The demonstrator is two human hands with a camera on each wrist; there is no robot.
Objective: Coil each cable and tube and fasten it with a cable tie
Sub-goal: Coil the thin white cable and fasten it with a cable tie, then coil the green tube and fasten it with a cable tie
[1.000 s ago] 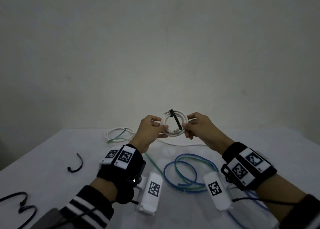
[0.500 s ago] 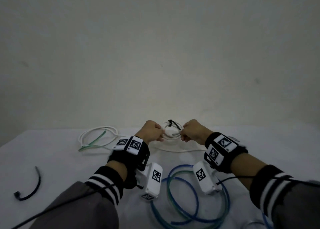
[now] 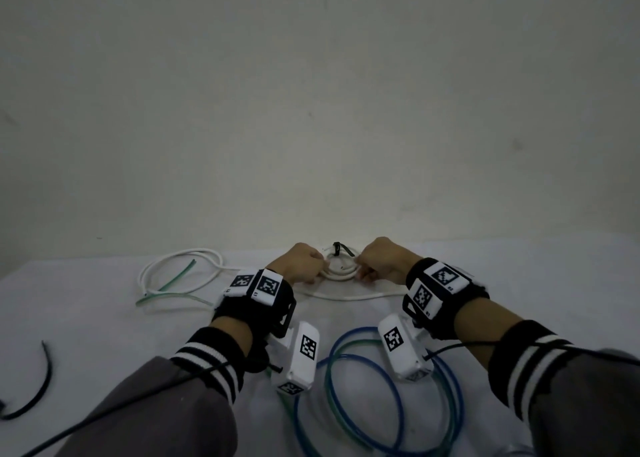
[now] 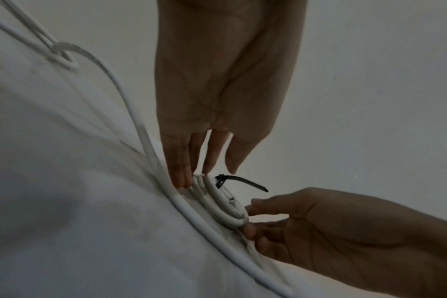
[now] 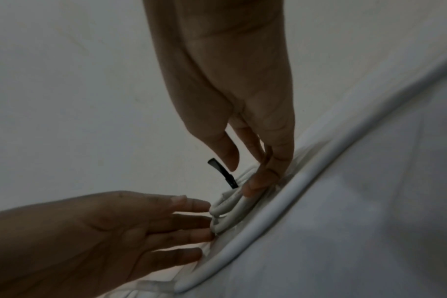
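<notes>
A small white cable coil (image 3: 341,272) lies on the white cloth near the wall, bound at its far side by a black cable tie (image 3: 337,249) whose tail sticks out to the right. My left hand (image 3: 311,266) touches the coil's left edge with straight fingertips (image 4: 184,179), thumb off it. My right hand (image 3: 363,266) rests straight fingertips (image 5: 254,186) on the coil's right edge, thumb also clear of it. In both wrist views, the coil (image 4: 225,207) (image 5: 227,207) and the tie's tail (image 4: 245,182) (image 5: 222,173) show between the hands.
A long loose white cable (image 3: 346,297) runs just in front of the coil to a loop (image 3: 180,269) at the left with a green tube (image 3: 173,295). Blue and green tubes (image 3: 398,404) lie looped under my forearms. Spare black ties (image 3: 38,391) lie at the left.
The tied coil came down from mid-air onto the cloth near the wall. Both hands went forward and down with it, and their grip eased to straight fingertips on its edges.
</notes>
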